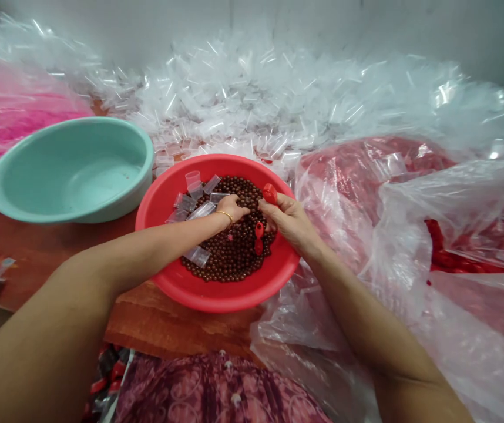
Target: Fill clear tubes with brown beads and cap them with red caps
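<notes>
A red plastic bowl (pixel 177 285) sits in front of me, filled with small brown balls (pixel 234 252) and several clear little tubes (pixel 197 255). My left hand (pixel 232 207), with a gold bangle on the wrist, rests fingers-down on the balls and looks closed on something I cannot make out. My right hand (pixel 289 220) is beside it over the balls, fingers curled, with a red cap (pixel 270 192) at its fingertips. Two more red caps (pixel 258 238) lie on the balls below that hand.
An empty teal basin (pixel 23 194) stands at the left on the reddish wooden surface (pixel 58 247). A heap of clear tubes (pixel 256 100) fills the back. A plastic bag of red caps (pixel 454 258) lies right, a pink-filled bag (pixel 5 123) far left.
</notes>
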`<state>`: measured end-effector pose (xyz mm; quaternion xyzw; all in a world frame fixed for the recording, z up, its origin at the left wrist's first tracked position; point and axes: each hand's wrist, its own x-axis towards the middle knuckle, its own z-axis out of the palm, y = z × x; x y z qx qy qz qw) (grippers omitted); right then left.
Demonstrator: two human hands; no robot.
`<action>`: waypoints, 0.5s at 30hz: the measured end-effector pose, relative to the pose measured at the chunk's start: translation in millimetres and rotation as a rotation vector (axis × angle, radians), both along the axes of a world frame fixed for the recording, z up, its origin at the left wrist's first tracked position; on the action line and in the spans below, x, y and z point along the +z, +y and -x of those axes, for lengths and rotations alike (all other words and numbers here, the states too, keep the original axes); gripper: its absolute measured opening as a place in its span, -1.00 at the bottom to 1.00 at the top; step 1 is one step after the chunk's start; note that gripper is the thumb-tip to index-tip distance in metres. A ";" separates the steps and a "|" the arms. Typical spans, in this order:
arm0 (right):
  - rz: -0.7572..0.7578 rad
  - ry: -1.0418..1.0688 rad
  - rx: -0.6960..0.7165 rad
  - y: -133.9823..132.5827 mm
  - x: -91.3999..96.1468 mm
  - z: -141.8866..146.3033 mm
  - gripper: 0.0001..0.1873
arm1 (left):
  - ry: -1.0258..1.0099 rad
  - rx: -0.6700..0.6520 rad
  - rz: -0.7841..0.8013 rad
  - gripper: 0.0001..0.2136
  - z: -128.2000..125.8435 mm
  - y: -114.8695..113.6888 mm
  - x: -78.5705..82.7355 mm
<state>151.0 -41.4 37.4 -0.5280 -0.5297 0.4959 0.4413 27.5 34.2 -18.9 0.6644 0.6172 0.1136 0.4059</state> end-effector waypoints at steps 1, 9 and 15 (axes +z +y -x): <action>-0.004 0.010 -0.008 0.1 -0.3 -0.2 -0.66 | -0.091 0.033 0.007 -0.75 2.4 -1.1 -1.6; -0.011 0.110 -0.071 -0.3 -0.1 1.3 -0.65 | -0.835 0.023 0.150 -0.69 37.2 -17.7 26.0; 0.045 0.128 -0.066 -0.7 -0.2 1.5 -0.66 | -0.954 -0.080 0.256 -0.72 58.2 -41.9 54.4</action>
